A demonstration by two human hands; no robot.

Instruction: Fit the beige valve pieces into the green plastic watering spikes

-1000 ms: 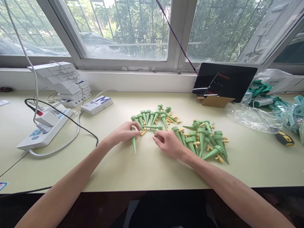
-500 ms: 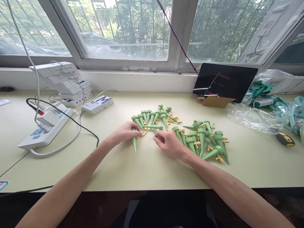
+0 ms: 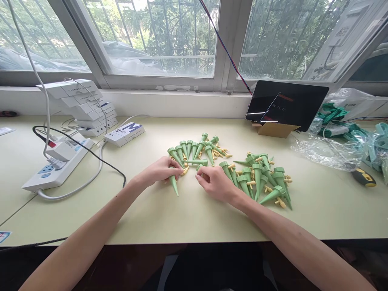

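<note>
My left hand is closed round a green plant watering spike, whose point slants down toward me. A small yellow valve sticks out at its fingertips. My right hand has its thumb and forefinger drawn together just in front of a green cap; whatever those fingers hold, if anything, is hidden. Beyond both hands lies a group of green spikes with loose yellow valves. Past the right hand is a second heap of spikes, several fitted with yellow valves.
A power strip with cables lies at left, near stacked white boxes and a single box. A tablet leans on a cardboard stand. Clear plastic bags and a yellow-black tool are at right.
The spike in my left hand has tilted, its tip swinging slightly right, and the yellow valve at the fingertips has shifted a little right. My right hand has hardly moved.
</note>
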